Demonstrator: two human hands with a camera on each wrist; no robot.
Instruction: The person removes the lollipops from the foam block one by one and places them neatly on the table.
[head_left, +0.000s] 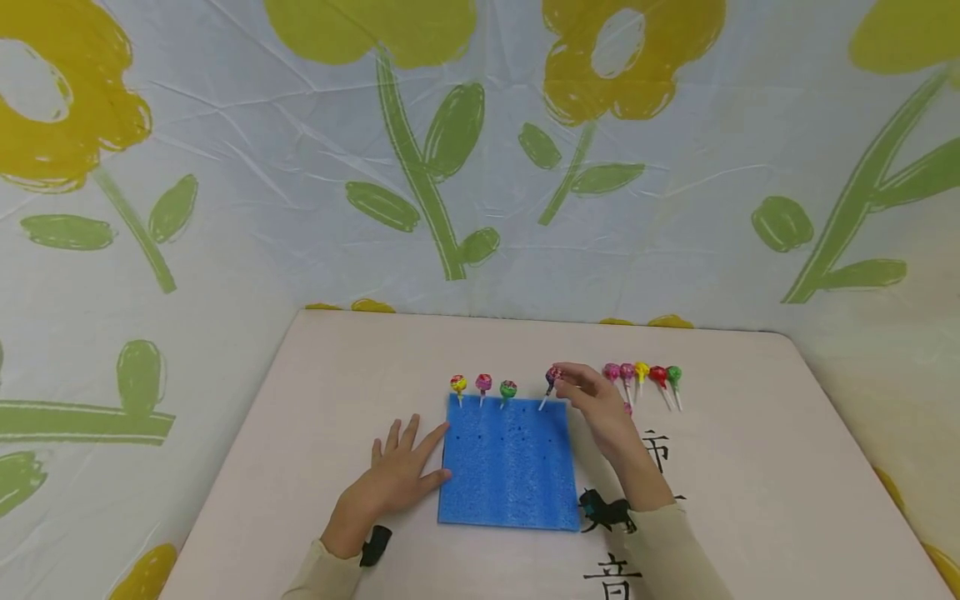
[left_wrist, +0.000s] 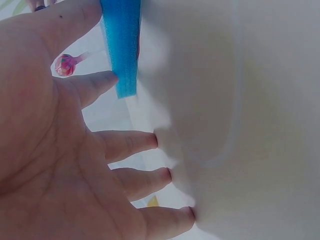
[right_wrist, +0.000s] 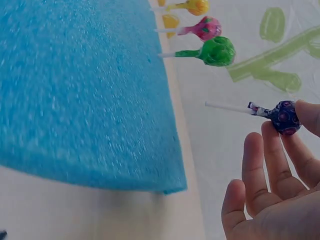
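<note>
A dark purple-wrapped lollipop (right_wrist: 285, 118) is pinched by its head between the thumb and fingers of my right hand (head_left: 597, 407). Its white stick points down toward the back right corner of a blue foam board (head_left: 510, 467); in the right wrist view the stick's tip is free of the foam. Along the board's back edge stand a yellow lollipop (head_left: 458, 384), a pink lollipop (head_left: 483, 383) and a green lollipop (right_wrist: 218, 51), sticks in the foam. My left hand (head_left: 397, 477) lies with spread fingers at the board's left side, forefinger and thumb touching its edge.
Right of my right hand, several lollipops (head_left: 658, 375) lie in a row on the pale table (head_left: 337, 375). Black printed characters (head_left: 613, 577) mark the table near the board's right side. A flower-patterned cloth (head_left: 300, 167) rises behind the table.
</note>
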